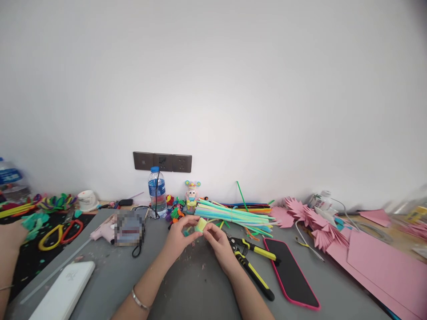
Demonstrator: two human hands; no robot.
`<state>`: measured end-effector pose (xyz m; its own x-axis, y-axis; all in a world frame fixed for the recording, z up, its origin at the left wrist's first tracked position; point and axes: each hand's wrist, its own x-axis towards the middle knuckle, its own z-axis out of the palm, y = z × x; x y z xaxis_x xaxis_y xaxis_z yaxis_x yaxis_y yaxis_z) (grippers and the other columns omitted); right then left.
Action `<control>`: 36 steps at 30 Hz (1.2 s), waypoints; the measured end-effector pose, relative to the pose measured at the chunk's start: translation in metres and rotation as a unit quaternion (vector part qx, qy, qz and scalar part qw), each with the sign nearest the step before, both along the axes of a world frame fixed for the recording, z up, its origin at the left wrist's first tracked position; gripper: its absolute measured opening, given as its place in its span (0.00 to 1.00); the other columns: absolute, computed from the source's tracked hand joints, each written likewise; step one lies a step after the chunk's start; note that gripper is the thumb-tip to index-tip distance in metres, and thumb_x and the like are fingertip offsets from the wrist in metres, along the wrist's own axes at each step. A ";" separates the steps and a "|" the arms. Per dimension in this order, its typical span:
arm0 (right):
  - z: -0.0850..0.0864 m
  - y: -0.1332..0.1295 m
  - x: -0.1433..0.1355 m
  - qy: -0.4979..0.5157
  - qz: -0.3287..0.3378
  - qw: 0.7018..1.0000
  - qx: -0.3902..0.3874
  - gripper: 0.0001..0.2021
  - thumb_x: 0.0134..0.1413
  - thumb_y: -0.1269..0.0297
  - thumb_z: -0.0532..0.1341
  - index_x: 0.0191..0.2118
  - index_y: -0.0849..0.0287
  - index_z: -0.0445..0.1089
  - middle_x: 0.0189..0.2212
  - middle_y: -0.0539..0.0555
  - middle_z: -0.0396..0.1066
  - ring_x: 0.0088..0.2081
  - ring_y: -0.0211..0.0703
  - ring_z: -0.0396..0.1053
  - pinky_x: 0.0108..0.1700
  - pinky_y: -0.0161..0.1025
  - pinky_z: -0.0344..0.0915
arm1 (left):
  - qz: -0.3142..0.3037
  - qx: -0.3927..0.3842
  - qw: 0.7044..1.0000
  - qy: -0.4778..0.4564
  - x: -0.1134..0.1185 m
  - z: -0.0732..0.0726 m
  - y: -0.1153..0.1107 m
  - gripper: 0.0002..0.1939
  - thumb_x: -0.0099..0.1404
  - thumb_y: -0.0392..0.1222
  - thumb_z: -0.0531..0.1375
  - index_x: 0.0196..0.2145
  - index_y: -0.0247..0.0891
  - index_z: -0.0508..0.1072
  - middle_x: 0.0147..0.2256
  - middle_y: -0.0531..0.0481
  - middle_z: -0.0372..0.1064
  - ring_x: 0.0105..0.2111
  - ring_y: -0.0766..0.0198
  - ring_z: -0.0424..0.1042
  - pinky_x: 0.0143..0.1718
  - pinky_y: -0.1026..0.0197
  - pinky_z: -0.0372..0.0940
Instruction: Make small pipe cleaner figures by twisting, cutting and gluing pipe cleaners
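Note:
A small pale yellow-green piece, apparently folded pipe cleaner, is held up between my two hands over the grey mat. My left hand pinches it from the left, thumb and forefinger closed on it. On the other side, the fingertips of my right hand are closed on its right edge. Just behind my hands lies a bundle of pastel pipe cleaners. Pliers with yellow and black handles rest beside my right forearm.
A phone with a pink case lies right of the pliers, near pink paper sheets. A water bottle and a toy figure stand by the wall. Leftward are a pink glue gun, scissors, a white box and another person's arm.

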<state>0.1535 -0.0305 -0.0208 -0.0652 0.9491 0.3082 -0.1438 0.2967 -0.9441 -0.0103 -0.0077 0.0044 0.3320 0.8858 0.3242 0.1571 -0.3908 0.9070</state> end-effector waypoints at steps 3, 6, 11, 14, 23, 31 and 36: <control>0.000 0.000 -0.001 -0.002 0.001 1.000 -0.011 0.17 0.50 0.47 0.64 0.28 0.56 0.67 0.25 0.48 0.62 0.29 0.41 0.59 0.34 0.35 0.58 | 0.027 0.029 0.999 0.032 -0.001 0.000 0.001 0.17 0.56 0.40 0.65 0.45 0.40 0.74 0.41 0.46 0.76 0.43 0.55 0.74 0.46 0.56 0.67; 0.000 0.000 -0.001 0.003 0.005 1.000 -0.014 0.16 0.50 0.48 0.64 0.27 0.57 0.67 0.25 0.48 0.62 0.30 0.41 0.59 0.35 0.36 0.58 | 0.032 0.056 0.997 0.037 0.000 -0.002 0.001 0.16 0.56 0.38 0.65 0.44 0.41 0.74 0.42 0.47 0.76 0.41 0.57 0.74 0.45 0.58 0.67; -0.002 -0.002 0.001 0.003 0.006 1.000 -0.022 0.15 0.51 0.49 0.64 0.28 0.57 0.68 0.26 0.49 0.63 0.30 0.41 0.59 0.35 0.36 0.57 | 0.033 0.090 0.994 0.045 0.002 -0.003 -0.002 0.06 0.58 0.39 0.63 0.35 0.38 0.73 0.35 0.49 0.74 0.37 0.60 0.72 0.39 0.62 0.65; -0.005 -0.001 0.002 -0.004 0.005 1.000 -0.022 0.16 0.50 0.49 0.64 0.28 0.58 0.68 0.25 0.48 0.62 0.29 0.41 0.59 0.33 0.35 0.57 | 0.046 0.103 0.992 0.062 0.003 -0.004 -0.004 0.04 0.58 0.39 0.63 0.31 0.38 0.71 0.31 0.51 0.72 0.33 0.61 0.70 0.36 0.64 0.63; -0.006 0.000 0.003 0.000 0.002 0.999 -0.032 0.16 0.50 0.48 0.65 0.27 0.57 0.68 0.25 0.49 0.62 0.29 0.41 0.60 0.33 0.36 0.58 | 0.044 0.086 0.994 0.041 0.004 -0.002 -0.007 0.04 0.57 0.39 0.64 0.31 0.38 0.72 0.30 0.52 0.72 0.32 0.62 0.70 0.35 0.64 0.62; -0.018 0.005 0.005 0.053 -0.009 0.997 -0.049 0.18 0.50 0.47 0.64 0.41 0.54 0.69 0.33 0.52 0.70 0.33 0.44 0.66 0.36 0.39 0.63 | 0.017 0.027 0.999 -0.008 0.005 0.002 -0.011 0.08 0.58 0.44 0.63 0.32 0.37 0.73 0.30 0.51 0.71 0.30 0.63 0.71 0.28 0.66 0.66; -0.019 0.006 0.007 0.051 0.001 0.998 -0.039 0.19 0.49 0.49 0.66 0.44 0.54 0.69 0.29 0.51 0.69 0.28 0.41 0.63 0.32 0.37 0.61 | -0.021 -0.023 0.999 -0.038 0.006 -0.007 -0.008 0.12 0.59 0.48 0.64 0.33 0.36 0.74 0.28 0.52 0.69 0.23 0.69 0.66 0.21 0.69 0.64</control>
<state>0.1601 -0.0248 -0.0402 -0.0386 0.9705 0.2381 -0.2413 0.2222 -0.9447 -0.0039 -0.0159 -0.0026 0.3450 0.8859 0.3101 0.0706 -0.3539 0.9326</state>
